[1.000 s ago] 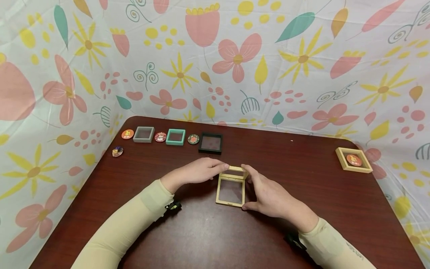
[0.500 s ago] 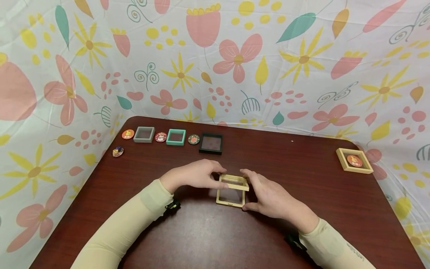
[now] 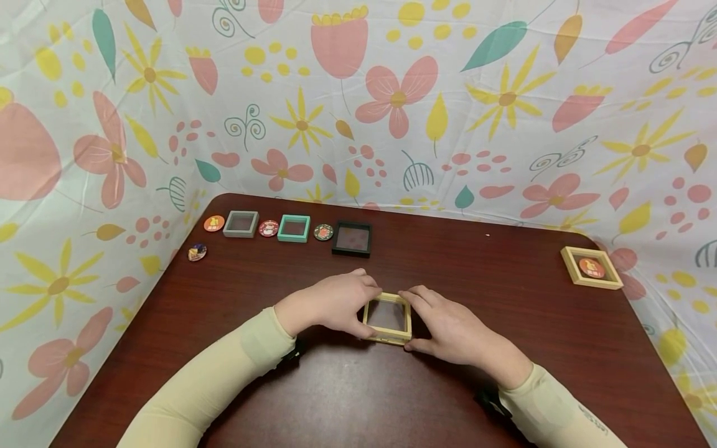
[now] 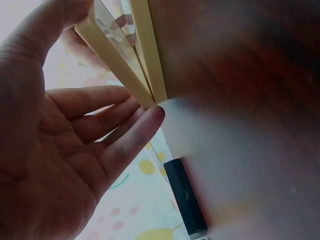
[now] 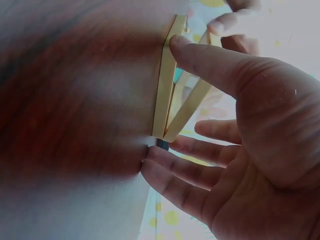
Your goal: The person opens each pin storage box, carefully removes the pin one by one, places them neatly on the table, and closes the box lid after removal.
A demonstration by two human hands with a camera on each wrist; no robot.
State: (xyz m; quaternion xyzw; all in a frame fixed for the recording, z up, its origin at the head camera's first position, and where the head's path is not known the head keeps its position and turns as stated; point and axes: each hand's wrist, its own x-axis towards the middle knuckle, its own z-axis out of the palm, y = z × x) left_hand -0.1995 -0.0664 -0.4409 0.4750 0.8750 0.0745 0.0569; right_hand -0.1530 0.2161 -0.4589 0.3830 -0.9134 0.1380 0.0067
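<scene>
A square, pale yellow hinged display case (image 3: 392, 333) with a clear film window lies between the hands in the head view. In both wrist views its lid (image 4: 112, 57) stands tilted over the base (image 5: 165, 92), joined at the far edge and apart at the near one. My left hand (image 3: 336, 305) holds the lid, thumb at its near edge and fingers toward the hinge side. My right hand (image 3: 450, 326) holds the base's right side, its thumb (image 5: 200, 57) on the near part and its fingers behind by the hinge.
Along the back left stand a grey case (image 3: 240, 234), a teal case (image 3: 293, 238) and a black case (image 3: 350, 252), with round badges (image 3: 268, 228) between them. One more badge (image 3: 196, 252) lies near the left edge. Another yellow case (image 3: 596, 284), holding an orange badge, lies at far right.
The lid has swung from nearly upright down toward the base, drawn nearer by my left hand, whose thumb has shifted to its near edge. The right hand has stayed almost in place.
</scene>
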